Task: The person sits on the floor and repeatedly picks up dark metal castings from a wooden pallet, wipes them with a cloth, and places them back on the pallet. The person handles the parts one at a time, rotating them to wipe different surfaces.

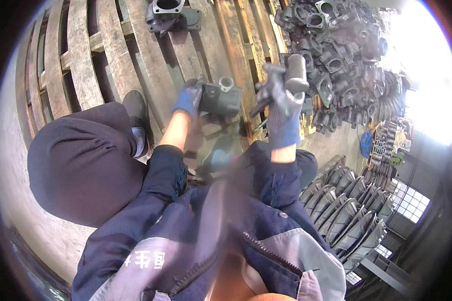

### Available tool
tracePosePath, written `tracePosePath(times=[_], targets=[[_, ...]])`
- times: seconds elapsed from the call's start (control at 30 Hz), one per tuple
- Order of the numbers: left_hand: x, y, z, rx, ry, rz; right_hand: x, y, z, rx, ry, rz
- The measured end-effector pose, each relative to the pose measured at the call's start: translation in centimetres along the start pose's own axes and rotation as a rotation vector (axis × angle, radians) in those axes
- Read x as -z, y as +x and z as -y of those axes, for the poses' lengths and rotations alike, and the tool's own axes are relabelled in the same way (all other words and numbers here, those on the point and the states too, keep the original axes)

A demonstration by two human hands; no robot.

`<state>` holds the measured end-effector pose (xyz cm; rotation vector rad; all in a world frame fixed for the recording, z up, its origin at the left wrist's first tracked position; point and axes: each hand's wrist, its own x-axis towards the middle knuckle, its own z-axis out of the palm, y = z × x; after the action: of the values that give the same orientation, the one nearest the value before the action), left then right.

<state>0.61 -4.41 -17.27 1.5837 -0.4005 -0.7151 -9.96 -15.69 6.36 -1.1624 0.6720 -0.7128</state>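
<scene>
My left hand (188,98), in a blue glove with a dark grey coating, grips the left end of a dark grey metal casting (221,101). The casting is box-shaped, with a round flanged opening on its upper side. To the right of it, my right hand (286,113), gloved the same way, is closed around a hammer (297,73) with a thick, cylindrical grey head. A dark rod-like end (259,108) sticks out on the left of this hand; whether it is the hammer's handle I cannot tell. The hammer head is raised apart from the casting.
A slatted wooden pallet (108,47) spreads under and ahead of me. Another casting (168,17) lies on it at the far side. Many dark castings (336,65) are heaped at the right. Stacked curved metal parts (344,215) stand at the lower right. My shoe (135,113) rests beside the slats.
</scene>
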Motion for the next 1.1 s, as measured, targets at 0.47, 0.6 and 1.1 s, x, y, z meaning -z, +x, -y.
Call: tracePosePath(times=[0.47,0.6,1.1], targets=[[-0.2,-1.1,-1.6,0.117,0.297,0.129,-5.6,3.4,-4.5,0.195,-0.739,0.239],[-0.9,-1.4,-1.8,0.266,-0.062,0.076,-5.3,4.2,-3.6,0.397,-0.765,0.37],[-0.2,-0.5,-2.4,0.226,0.046,0.089,-2.4,3.1,-4.4,0.039,-0.423,0.32]])
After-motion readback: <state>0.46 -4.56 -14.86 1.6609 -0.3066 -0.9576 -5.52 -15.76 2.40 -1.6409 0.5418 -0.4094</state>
